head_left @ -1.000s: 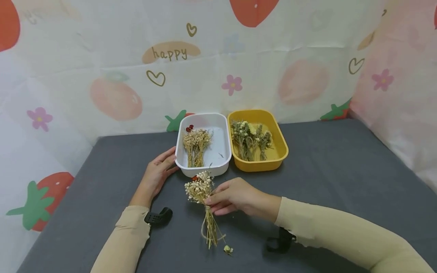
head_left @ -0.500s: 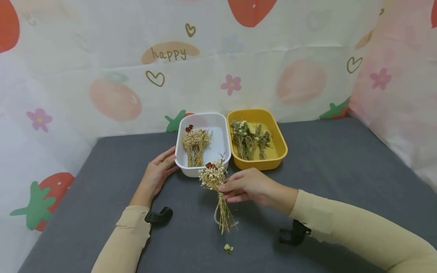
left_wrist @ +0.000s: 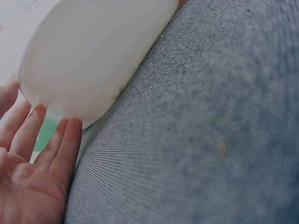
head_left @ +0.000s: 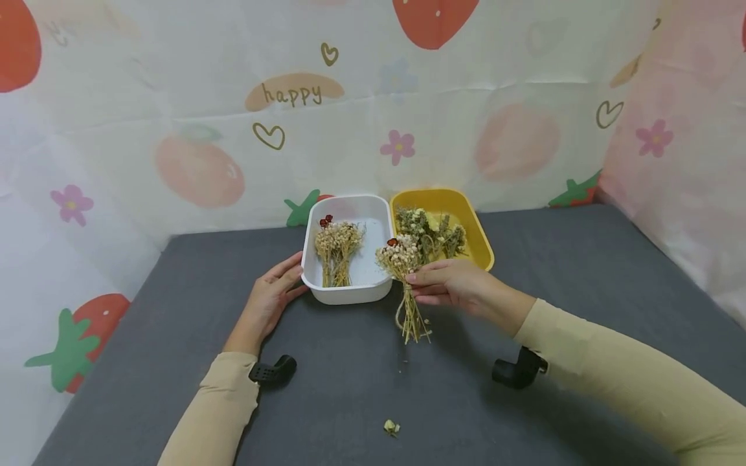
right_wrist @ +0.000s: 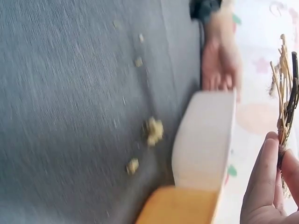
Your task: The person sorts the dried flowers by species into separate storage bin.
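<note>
My right hand (head_left: 460,286) pinches a small bunch of dried flowers (head_left: 401,255) by its tied stems, cream blossoms with one dark red bloom on top. The bunch is held up in front of the yellow tray (head_left: 485,249), overlapping the near right corner of the white tray (head_left: 350,296) in the head view. In the right wrist view its stems (right_wrist: 284,88) rise between thumb and fingers. My left hand (head_left: 271,301) touches the left side of the white tray with straight fingers (left_wrist: 70,144). Cream dried bunches (head_left: 338,243) with a red bloom lie inside that tray.
Greenish-yellow dried bunches (head_left: 428,226) lie in the yellow tray, which stands against the white one. A fallen pale blossom (head_left: 391,427) lies on the dark grey cloth (head_left: 326,401) near the front. Behind the table hangs a printed curtain (head_left: 350,103).
My right hand has carried the dried bunch up and to the right, from the front of the white tray toward the yellow one. The left hand stays at the white tray's side.
</note>
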